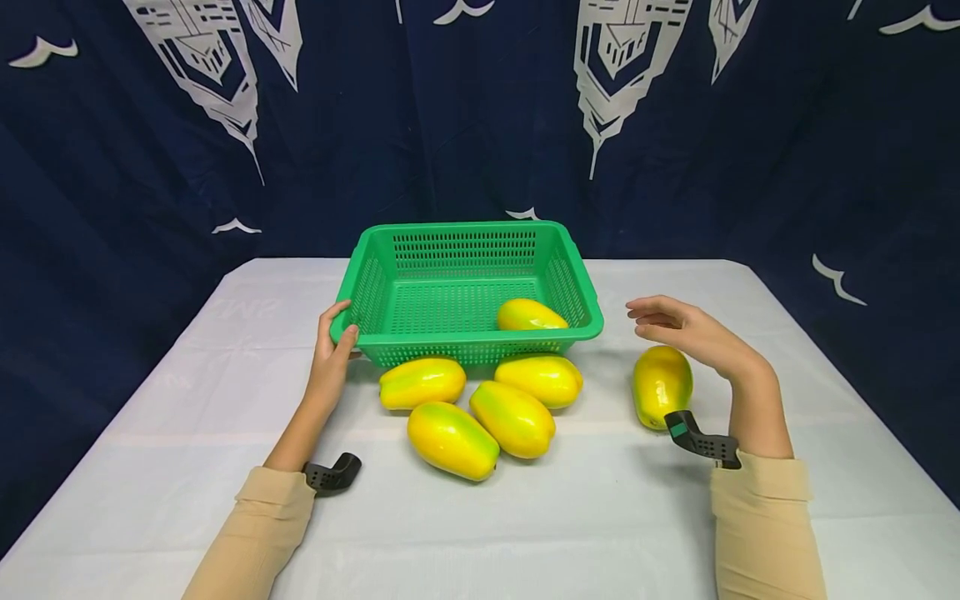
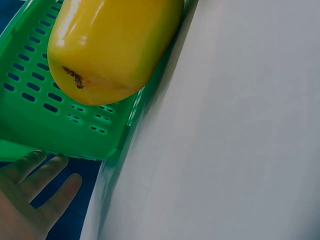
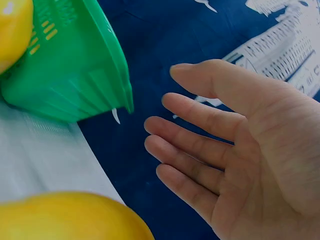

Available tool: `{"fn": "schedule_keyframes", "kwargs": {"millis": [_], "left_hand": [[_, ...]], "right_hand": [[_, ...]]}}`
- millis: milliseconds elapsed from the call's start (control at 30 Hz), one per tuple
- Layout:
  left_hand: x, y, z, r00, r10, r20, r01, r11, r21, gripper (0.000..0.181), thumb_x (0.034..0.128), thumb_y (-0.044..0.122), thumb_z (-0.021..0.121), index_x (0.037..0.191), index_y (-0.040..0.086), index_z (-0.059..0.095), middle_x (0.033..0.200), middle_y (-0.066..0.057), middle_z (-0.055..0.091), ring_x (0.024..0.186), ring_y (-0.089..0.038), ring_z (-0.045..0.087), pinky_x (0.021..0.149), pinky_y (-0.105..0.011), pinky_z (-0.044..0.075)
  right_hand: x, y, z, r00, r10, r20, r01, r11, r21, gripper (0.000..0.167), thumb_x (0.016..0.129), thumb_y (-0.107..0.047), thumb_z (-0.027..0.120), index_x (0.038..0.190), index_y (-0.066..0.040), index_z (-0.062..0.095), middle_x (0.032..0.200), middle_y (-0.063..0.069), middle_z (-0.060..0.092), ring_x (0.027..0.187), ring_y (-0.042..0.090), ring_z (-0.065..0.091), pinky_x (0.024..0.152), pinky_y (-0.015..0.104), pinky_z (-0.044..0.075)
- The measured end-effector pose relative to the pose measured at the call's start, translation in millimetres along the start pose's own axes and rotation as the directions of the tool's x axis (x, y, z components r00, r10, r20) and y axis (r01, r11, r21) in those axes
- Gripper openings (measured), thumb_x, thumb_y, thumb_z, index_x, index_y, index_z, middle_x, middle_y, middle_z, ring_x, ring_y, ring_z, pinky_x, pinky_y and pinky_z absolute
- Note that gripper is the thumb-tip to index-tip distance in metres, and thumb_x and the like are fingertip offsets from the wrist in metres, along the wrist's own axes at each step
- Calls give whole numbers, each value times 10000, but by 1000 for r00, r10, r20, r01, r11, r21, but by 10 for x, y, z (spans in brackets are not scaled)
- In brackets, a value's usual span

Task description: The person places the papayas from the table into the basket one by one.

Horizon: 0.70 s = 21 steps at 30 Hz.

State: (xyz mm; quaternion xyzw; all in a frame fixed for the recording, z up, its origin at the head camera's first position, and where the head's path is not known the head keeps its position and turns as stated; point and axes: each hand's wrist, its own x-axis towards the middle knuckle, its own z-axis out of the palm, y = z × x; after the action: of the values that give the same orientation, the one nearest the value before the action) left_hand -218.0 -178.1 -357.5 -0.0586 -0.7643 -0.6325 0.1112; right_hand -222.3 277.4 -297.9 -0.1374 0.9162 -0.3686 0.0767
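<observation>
Downward head view (basket [image 1: 465, 337] in all views)

Basket [image 1: 465, 337]: green, slotted sides, upright on the surface [image 1: 592, 517] | inside fruit [image 1: 531, 315]: one, glossy yellow, lying at near-right corner | front fruits [image 1: 513, 419]: four, yellow tinged green, lying clustered before basket | lone fruit [image 1: 662, 383]: yellow, lying front-to-back, apart to basket's right

White table [image 1: 592, 517]; green basket [image 1: 442, 338], five yellow fruits [image 1: 517, 419]

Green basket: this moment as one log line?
left hand: on green basket rim | right hand: empty | yellow fruits: one inside, five outside
</observation>
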Motion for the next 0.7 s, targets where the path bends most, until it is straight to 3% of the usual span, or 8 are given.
{"fn": "schedule_keyframes", "kwargs": {"millis": [67,233,333,433,567,700], "left_hand": [[-5,16,1,1000,-4,-2,4,1000,5,480,972,217,357,1414,121,199,1323,-205,322,901,-87,431,871,-432,372],[-14,30,0,1000,-13,2,13,1000,6,481,974,212,349,1419,123,190,1299,-210,326,904,-89,423,869,-412,376],[-14,27,-1,1000,-13,3,13,1000,8,481,975,210,347,1420,124,187,1311,-195,321,913,-98,422,867,-405,380],[-12,26,-2,1000,-10,2,10,1000,12,481,976,212,348,1420,123,188,1325,-192,319,915,-108,426,861,-400,383],[-11,26,-2,1000,-8,0,8,1000,17,480,975,215,349,1418,120,191,1338,-190,317,923,-135,432,860,-402,385],[-13,26,1,1000,-4,6,4,1000,7,481,977,210,346,1419,114,184,1351,-187,303,950,-152,420,875,-434,373]], "right_hand": [[-24,43,-25,1000,1,11,-1,1000,7,467,916,-395,490,1308,-146,436,1303,70,482,1064,-17,463,945,302,381],[-84,180,-70,999,-4,37,2,998,56,463,926,-325,492,1323,-100,413,1341,144,447,995,-103,463,985,496,337],[-119,267,-97,999,-11,53,7,997,79,453,934,-250,478,1334,-55,391,1353,186,426,993,-119,466,981,550,322],[-156,341,-124,998,-2,69,-5,995,97,438,922,-148,451,1340,-38,380,1363,201,402,1144,59,470,977,563,312],[-207,463,-160,995,20,97,-32,992,125,480,873,-72,452,1348,-74,385,1411,205,327,1316,415,242,979,629,245],[-233,615,-162,991,26,133,-47,987,157,516,869,-112,500,1368,-116,372,1466,206,220,1335,492,93,955,701,151]]}}
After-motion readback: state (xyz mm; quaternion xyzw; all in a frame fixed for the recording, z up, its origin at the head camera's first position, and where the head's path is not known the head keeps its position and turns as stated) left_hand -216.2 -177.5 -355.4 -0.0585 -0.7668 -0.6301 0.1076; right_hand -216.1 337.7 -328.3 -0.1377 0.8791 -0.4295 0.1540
